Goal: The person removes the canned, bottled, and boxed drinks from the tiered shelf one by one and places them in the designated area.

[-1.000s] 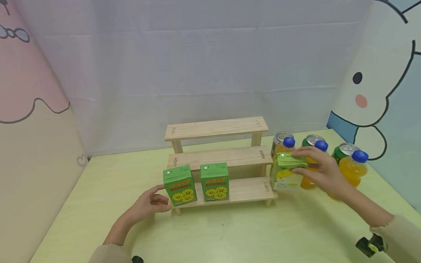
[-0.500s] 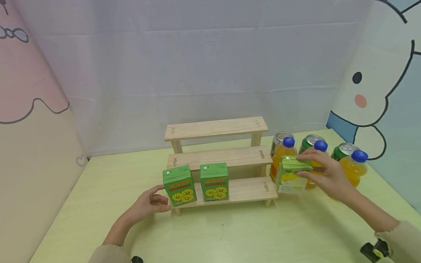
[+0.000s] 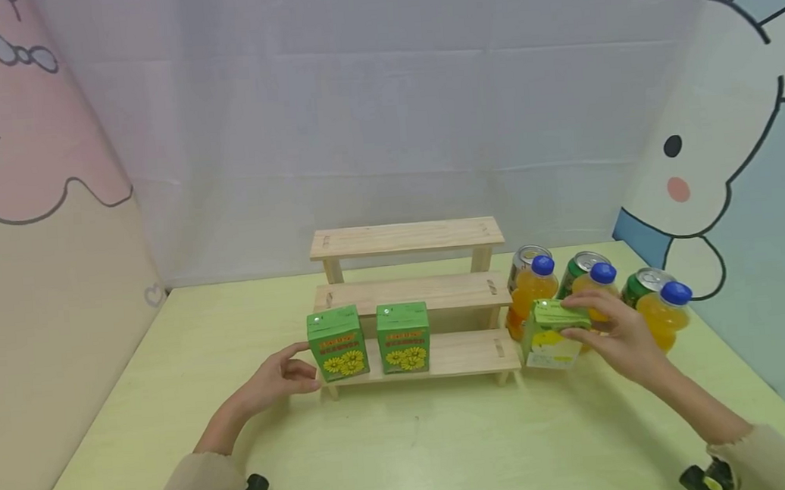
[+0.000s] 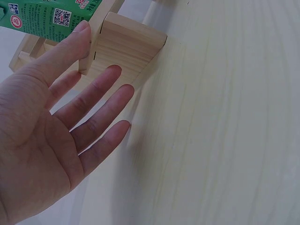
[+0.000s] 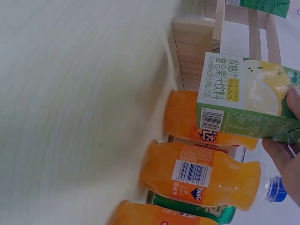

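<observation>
My right hand (image 3: 614, 336) pinches the top of a green and white juice carton (image 3: 552, 340), right of the wooden shelf and in front of the soda bottles. In the right wrist view this carton (image 5: 248, 93) shows a yellow fruit picture and hangs tilted, apart from the table. Two green drink cartons with yellow flowers, a left one (image 3: 338, 347) and a right one (image 3: 404, 343), stand on the lowest step. My left hand (image 3: 275, 382) is beside the left carton at the shelf's end, its fingers (image 4: 105, 93) loosely extended in the left wrist view, holding nothing.
The three-step wooden shelf (image 3: 406, 293) stands at the middle back of the table (image 3: 407, 449). At its right are several orange soda bottles (image 3: 664, 321) with blue caps, and cans (image 3: 581, 264) behind them. A white cloth (image 3: 384, 124) hangs behind; printed panels flank the table.
My right hand has moved the juice carton right and slightly toward me, away from the shelf's end. The left hand and the two flower cartons hold their places, with a slight camera shift.
</observation>
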`<state>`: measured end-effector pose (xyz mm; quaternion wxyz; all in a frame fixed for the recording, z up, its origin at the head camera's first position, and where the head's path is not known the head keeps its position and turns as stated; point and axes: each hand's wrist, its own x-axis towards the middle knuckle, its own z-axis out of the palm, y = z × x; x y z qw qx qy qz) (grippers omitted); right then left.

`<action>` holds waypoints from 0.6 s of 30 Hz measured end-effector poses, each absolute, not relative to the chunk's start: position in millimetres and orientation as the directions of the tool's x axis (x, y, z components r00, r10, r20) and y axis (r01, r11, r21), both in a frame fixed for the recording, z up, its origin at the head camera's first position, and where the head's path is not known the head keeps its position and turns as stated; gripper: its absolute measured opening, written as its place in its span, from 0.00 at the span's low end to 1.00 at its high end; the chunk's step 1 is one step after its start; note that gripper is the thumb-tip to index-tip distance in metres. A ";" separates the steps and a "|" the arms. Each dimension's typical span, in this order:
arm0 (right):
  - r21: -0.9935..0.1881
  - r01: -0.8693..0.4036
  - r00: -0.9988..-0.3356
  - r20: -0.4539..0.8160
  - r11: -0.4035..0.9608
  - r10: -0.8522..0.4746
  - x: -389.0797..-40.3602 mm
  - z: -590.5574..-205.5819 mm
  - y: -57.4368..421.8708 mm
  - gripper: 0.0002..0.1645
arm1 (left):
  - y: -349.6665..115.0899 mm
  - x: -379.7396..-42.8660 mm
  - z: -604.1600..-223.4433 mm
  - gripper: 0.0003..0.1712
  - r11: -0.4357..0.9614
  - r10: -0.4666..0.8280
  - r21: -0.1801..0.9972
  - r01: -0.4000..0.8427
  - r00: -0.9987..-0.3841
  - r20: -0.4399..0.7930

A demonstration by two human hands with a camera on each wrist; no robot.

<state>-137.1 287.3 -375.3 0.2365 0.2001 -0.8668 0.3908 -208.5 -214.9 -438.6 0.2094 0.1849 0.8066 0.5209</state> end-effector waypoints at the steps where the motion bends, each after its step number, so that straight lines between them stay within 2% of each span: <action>1: -0.583 -0.532 -0.808 0.567 0.614 -0.161 -136.7 -376.7 287.6 0.24 | -215.1 -208.6 -438.5 0.45 0.389 0.519 0.918 0.082 -0.843 -0.144; 10: -0.606 -0.521 -0.816 0.560 0.601 -0.144 -136.2 -388.3 289.3 0.25 | -215.1 -208.4 -435.8 0.46 0.382 0.527 0.920 0.085 -0.838 -0.141; 18: -0.598 -0.561 -0.794 0.583 0.573 -0.170 -135.2 -396.7 288.7 0.25 | -215.1 -208.3 -436.0 0.47 0.392 0.520 0.916 0.085 -0.842 -0.144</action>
